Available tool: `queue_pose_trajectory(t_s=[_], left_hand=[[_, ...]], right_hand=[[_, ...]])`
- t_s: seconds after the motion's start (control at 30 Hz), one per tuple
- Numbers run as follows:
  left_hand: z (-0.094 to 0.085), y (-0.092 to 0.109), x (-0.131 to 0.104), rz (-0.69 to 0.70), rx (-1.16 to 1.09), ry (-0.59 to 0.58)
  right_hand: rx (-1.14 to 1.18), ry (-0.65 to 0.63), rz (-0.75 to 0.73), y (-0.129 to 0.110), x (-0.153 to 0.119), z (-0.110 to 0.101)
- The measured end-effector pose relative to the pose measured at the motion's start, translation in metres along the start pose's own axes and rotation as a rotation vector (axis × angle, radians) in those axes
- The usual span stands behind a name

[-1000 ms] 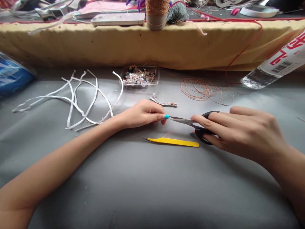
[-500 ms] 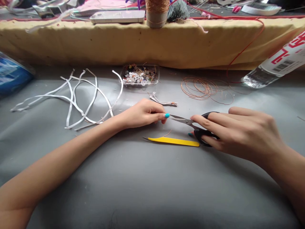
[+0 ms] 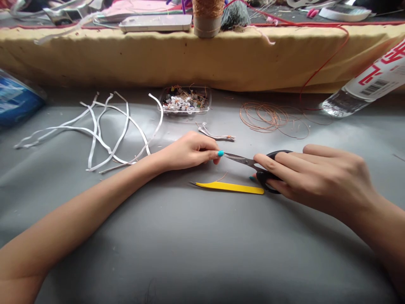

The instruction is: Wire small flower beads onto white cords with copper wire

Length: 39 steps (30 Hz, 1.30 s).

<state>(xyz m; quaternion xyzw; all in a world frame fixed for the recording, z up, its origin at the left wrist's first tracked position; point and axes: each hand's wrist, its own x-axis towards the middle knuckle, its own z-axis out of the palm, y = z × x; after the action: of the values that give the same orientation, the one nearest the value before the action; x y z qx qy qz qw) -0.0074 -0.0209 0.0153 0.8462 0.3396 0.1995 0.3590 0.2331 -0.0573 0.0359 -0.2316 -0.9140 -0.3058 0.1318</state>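
Note:
My right hand point(image 3: 303, 177) grips black-handled scissors point(image 3: 245, 160), fingers through the loops, blades pointing left. The blades look nearly closed, and their tips reach the fingertips of my left hand point(image 3: 199, 152). Thumb and index finger of that hand are pinched together; whatever lies between them is too small or hidden to make out. Just below on the table lie yellow tweezers point(image 3: 230, 187), with a short thin piece of wire point(image 3: 224, 176) beside them. Behind my left hand rests a small bundle of white strips point(image 3: 217, 134) bound with copper-coloured wire.
Long white strips point(image 3: 122, 126) lie crossed at the left. A clear plastic box point(image 3: 186, 112) of small beads stands at the back, with a coil of copper wire point(image 3: 265, 118) to its right. A water bottle point(image 3: 357, 93) leans at far right; a blue package point(image 3: 19, 99) sits far left.
The scissor blades have closed somewhat at my left fingertips, and the handle loops have drawn together. My left hand has hardly moved.

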Motion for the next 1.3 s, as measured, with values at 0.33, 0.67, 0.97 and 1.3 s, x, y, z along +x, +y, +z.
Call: queue_pose_trajectory(t_s=[0.33,0.67,0.97,1.3], left_hand=[[-0.002,0.001,-0.001,-0.045,-0.065,0.001],[-0.01,0.002,-0.002,-0.143,-0.377,0.001],[-0.013,-0.002,-0.005,-0.249,-0.688,-0.141],[-0.013,-0.006,-0.005,-0.191,-0.889,-0.185]], right_hand=[[-0.019,0.025,-0.014,0.004,0.0,0.0],[0.098,0.017,0.076,0.004,0.0,0.004],[0.13,-0.095,0.235,-0.002,-0.001,-0.002],[0.112,-0.154,0.517,-0.002,0.0,0.01]])
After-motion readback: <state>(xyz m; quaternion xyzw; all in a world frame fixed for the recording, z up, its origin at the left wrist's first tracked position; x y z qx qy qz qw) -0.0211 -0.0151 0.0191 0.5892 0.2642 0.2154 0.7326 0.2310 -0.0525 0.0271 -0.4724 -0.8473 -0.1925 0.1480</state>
